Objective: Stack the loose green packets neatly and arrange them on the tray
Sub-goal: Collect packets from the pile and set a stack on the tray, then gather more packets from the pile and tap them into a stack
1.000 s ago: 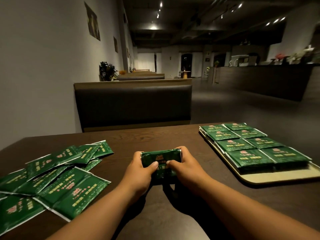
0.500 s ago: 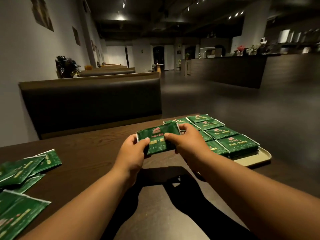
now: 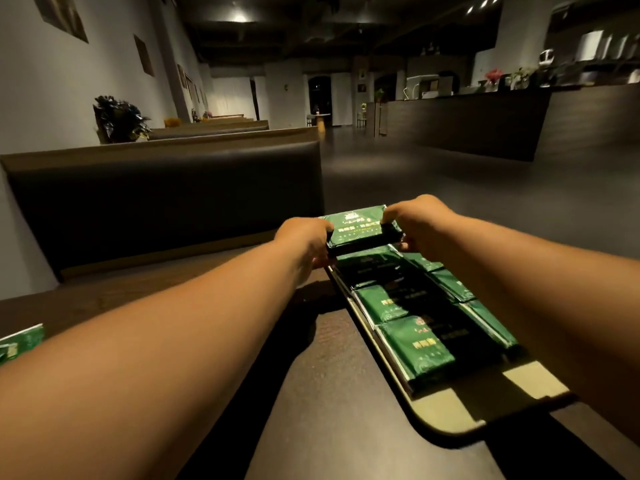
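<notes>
both hands hold a packet stack [image 3: 356, 226] over the far end of the tray [image 3: 446, 410]
left hand [image 3: 304, 240] and right hand [image 3: 422, 226] grip its ends, fingers curled round it. cannot tell if it's set down. more packets [image 3: 412, 341] sit in rows on the tray.

**Light level:** dim interior with a warm cast.

**Sources:** one ceiling lamp [image 3: 239, 17] far beyond the hands, blown out to a white blotch. A row of small spotlights [image 3: 484, 2] sits high to the right of the hands.

**Shadows:** broad, hard-edged forearm shadows lie on the table [image 3: 332, 386], nearer than the hands. A dark band crosses the stacked green packets [image 3: 412, 344] on the tray [image 3: 446, 422], leaving much of their print unreadable.

**Highlights:** the packet stack [image 3: 356, 226] between the left hand [image 3: 304, 239] and right hand [image 3: 422, 223] shows a sheen on its top face.

**Focus:** soft overall, with fine detail lost at the bar counter [image 3: 467, 123] beyond the hands.

**Distortion:** wide-angle bowing at the edges, and the forearms swell toward the lower corners.
</notes>
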Motion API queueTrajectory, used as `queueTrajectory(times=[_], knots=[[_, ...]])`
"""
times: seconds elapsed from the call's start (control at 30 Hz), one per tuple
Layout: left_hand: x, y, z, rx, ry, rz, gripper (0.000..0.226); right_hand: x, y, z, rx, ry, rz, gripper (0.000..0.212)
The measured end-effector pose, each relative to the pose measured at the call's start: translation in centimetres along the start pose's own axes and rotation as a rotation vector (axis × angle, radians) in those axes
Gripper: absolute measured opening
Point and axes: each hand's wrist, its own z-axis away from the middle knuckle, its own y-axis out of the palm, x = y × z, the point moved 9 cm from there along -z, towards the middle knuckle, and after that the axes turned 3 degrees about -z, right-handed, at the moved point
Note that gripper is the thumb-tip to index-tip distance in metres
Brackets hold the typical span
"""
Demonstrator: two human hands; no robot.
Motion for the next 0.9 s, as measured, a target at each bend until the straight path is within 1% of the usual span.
queueTrajectory(times=[0.1, 0.17, 0.33, 0.5, 0.63, 0.7, 0.8, 0.9], knots=[[0.7, 1.0, -2.8, 0.036, -0.047, -0.089, 0.019, -0.5, 0.4, -2.4, 0.006, 0.013, 0.116, 0.018], [1.1, 1.1, -3.8, 0.036, -0.075, -0.134, 0.017, -0.9, 1.0, -3.5, 0.025, 0.027, 0.178, 0.023], [1.9, 0.8, -5.2, 0.028, -0.127, -0.209, 0.015, -0.9, 2.5, -5.3, 0.048, -0.01, 0.372, 0.017], [2.8, 0.8, -5.7, 0.038, -0.125, -0.228, 0.016, -0.9, 2.2, -5.9, 0.003, -0.057, 0.444, 0.02], [3.1, 0.8, -5.7, 0.05, -0.114, -0.229, 0.015, -0.7, 2.3, -5.7, 0.009, -0.089, 0.492, 0.021], [3.0, 0.7, -5.4, 0.047, -0.096, -0.213, 0.02, -0.3, 2.1, -5.5, 0.012, -0.109, 0.513, 0.023], [2.3, -0.2, -4.5, 0.004, -0.078, -0.183, 0.025, 1.1, 1.3, -4.7, -0.036, -0.174, 0.516, 0.028], [2.0, -2.3, -2.7, -0.075, -0.109, -0.162, 0.03, 2.3, 0.4, -3.1, -0.116, -0.209, 0.49, 0.029]])
